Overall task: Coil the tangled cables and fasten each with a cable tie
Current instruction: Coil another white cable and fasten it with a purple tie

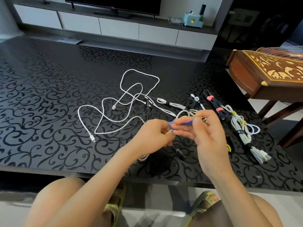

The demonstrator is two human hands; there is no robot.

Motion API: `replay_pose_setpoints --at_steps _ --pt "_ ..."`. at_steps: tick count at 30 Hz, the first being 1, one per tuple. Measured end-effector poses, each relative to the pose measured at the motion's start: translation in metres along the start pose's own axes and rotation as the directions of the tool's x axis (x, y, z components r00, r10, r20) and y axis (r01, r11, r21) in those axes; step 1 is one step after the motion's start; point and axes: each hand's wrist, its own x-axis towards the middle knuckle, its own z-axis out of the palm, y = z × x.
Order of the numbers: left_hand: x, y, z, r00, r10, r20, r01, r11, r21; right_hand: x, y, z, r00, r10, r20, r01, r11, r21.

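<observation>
Above the table [49,95], both hands [154,133] pinch a blue cable tie [183,123] lying left-to-right around a white coil [183,113].

Table [49,99]: glossy black with a scrolling vine pattern. Loose cable [105,102]: white, with white plugs. Tie [183,123] between the hands: blue. Dark bundle [216,104]: black, with two pink ties. Right bundle [244,133]: white, with yellow ties and a black band. Cabinet [119,28]: white drawer fronts under a grey top. Box [193,20]: light blue. Wooden instrument [265,72]: reddish brown with pale gold inlay. Sandals [203,203]: olive green.
</observation>
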Motion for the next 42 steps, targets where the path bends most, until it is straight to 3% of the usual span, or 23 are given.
replay_pose_setpoints --at_steps 3,7,11,14,17,20,27,29,32,35,42 --pt "0.0 0.005 -0.006 0.99 -0.049 0.134 0.093 0.935 -0.342 0.002 -0.006 -0.001 0.993 0.104 0.049 -0.113 0.954 0.276" --pt "-0.004 0.008 -0.006 0.953 -0.023 0.301 0.238 0.672 -0.702 0.005 -0.011 -0.004 0.984 0.153 0.089 -0.176 0.9 0.398" --pt "-0.008 0.004 -0.007 0.938 -0.005 0.347 0.318 0.412 -0.854 0.009 -0.007 -0.007 0.975 0.22 -0.02 -0.211 0.955 0.208" --pt "-0.008 0.002 -0.006 0.944 -0.006 0.329 0.312 0.331 -0.891 0.01 -0.006 -0.01 0.973 0.229 -0.035 -0.231 0.971 -0.059" --pt "-0.009 0.002 -0.003 0.95 -0.016 0.31 0.292 0.388 -0.874 0.011 -0.006 -0.014 0.965 0.26 -0.025 -0.258 0.935 -0.241" --pt "-0.011 0.001 -0.001 0.966 -0.049 0.254 0.242 0.519 -0.82 0.012 -0.003 -0.015 0.954 0.301 0.02 -0.271 0.884 -0.382" --pt "-0.016 -0.001 0.004 0.983 -0.107 0.15 0.182 0.68 -0.71 0.014 -0.004 -0.022 0.906 0.414 0.082 -0.309 0.783 -0.541" --pt "-0.014 -0.002 0.007 0.986 -0.158 0.051 0.156 0.788 -0.595 0.013 0.0 -0.019 0.907 0.413 0.085 -0.293 0.762 -0.578" --pt "-0.013 -0.003 0.015 0.977 -0.105 -0.185 0.061 0.972 -0.229 0.007 0.001 -0.011 0.939 0.339 0.059 -0.239 0.767 -0.596" --pt "-0.014 -0.005 0.021 0.948 0.065 -0.311 -0.077 0.997 -0.026 0.001 -0.003 -0.004 0.953 0.302 0.018 -0.256 0.834 -0.488" --pt "-0.01 -0.007 0.015 0.931 0.28 -0.234 -0.274 0.96 0.057 0.008 -0.003 0.002 0.93 0.367 -0.016 -0.352 0.877 -0.327"
